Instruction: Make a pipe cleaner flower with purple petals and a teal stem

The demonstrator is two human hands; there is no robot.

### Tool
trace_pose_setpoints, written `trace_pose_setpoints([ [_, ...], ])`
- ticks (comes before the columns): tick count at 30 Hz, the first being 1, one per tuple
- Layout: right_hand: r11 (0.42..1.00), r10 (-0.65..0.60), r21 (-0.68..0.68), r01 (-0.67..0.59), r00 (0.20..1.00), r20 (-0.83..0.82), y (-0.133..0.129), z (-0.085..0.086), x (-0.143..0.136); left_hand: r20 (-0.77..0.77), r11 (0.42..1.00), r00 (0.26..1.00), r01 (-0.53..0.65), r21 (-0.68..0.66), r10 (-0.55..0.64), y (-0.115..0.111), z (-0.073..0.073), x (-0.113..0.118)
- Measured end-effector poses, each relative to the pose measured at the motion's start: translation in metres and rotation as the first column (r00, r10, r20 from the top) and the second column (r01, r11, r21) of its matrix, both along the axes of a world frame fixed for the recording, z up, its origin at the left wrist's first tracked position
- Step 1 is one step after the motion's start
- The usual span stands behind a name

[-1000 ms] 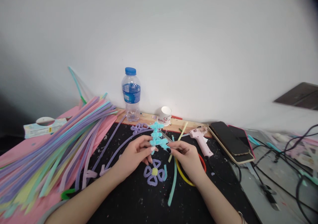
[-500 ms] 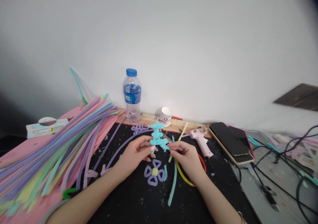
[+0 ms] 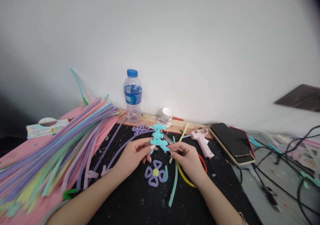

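Observation:
Between my two hands is a bright turquoise pipe cleaner (image 3: 158, 135) bent into several stacked loops. My left hand (image 3: 136, 154) pinches its lower left side between thumb and fingers. On the other side, my right hand (image 3: 184, 156) grips the lower right end of the same piece. Just below, a purple pipe-cleaner flower (image 3: 153, 181) with a yellow centre lies flat on the black mat (image 3: 130, 198). Beside the flower are a short teal piece (image 3: 166, 173) and a longer teal pipe cleaner (image 3: 173, 191). Scissor-like metal blades (image 3: 168, 138) show partly behind the turquoise piece.
A large bundle of pastel pipe cleaners (image 3: 62, 151) covers the left side. Along the wall stand a water bottle (image 3: 133, 97) and a paper cup (image 3: 166, 115). To the right lie a pink glue gun (image 3: 203, 143), phones (image 3: 231, 140), tangled black cables (image 3: 280, 181) and a yellow ring (image 3: 186, 181).
The turquoise piece and my left fingers have shifted very slightly. My right hand keeps nearly the same place, and both hands still hold the piece.

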State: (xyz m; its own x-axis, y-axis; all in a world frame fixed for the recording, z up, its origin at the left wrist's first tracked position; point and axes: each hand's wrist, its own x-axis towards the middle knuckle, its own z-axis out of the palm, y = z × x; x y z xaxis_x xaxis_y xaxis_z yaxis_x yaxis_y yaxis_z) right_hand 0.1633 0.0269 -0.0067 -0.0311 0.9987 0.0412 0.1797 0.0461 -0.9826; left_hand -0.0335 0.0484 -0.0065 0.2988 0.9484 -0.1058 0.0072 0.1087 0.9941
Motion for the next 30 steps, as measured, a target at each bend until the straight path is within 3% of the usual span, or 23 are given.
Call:
trace_pose_setpoints([
  [16, 0.999, -0.002, 0.044, -0.002, 0.996, 0.087, -0.0001, 0.0018, -0.0017, 0.027, 0.999, 0.999, -0.032, -0.043, 0.034, 0.0004, -0.0028, -0.0002],
  [30, 0.998, 0.004, 0.062, -0.013, 0.990, 0.142, -0.0002, 0.0019, 0.0004, -0.008, 1.000, 1.000, 0.001, 0.016, -0.001, 0.0004, -0.0061, -0.0019],
])
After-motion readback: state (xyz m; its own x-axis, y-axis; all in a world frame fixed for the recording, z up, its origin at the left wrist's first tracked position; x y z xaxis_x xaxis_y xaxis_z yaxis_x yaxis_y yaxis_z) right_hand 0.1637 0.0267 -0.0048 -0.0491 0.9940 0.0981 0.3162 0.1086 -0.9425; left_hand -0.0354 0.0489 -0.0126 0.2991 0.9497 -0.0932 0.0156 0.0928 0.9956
